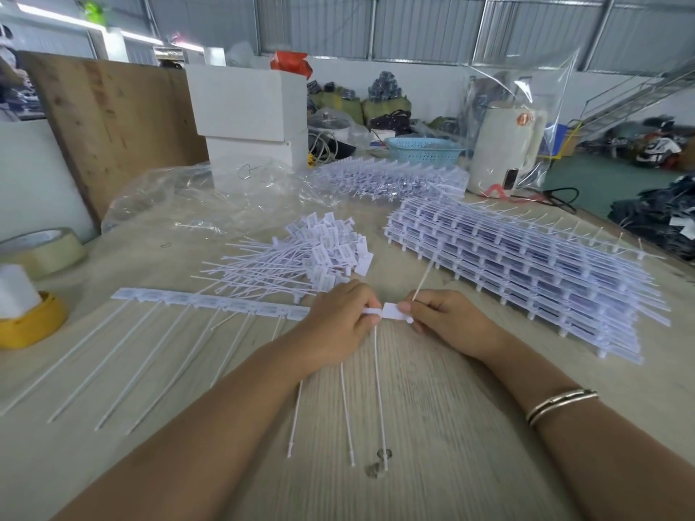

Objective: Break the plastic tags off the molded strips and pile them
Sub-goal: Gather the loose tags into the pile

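Observation:
A white molded strip (210,303) of tags lies across the table, its thin tails fanning toward me. My left hand (340,319) grips the strip's right end. My right hand (443,319) pinches the end tag (394,312), whose tail sticks up and away past the fingers. The two hands nearly touch at the joint between that tag and the strip. Behind them lies a loose pile of separated tags (301,257), heads to the right. A thick stack of whole strips (526,265) sits to the right.
More strips (387,178) lie further back beside crumpled clear plastic (195,197). Tape rolls (41,250) and a yellow tape roll (30,321) stand at the left. A blue basket (425,149), white boxes (248,107) and a bagged white appliance (504,148) line the back.

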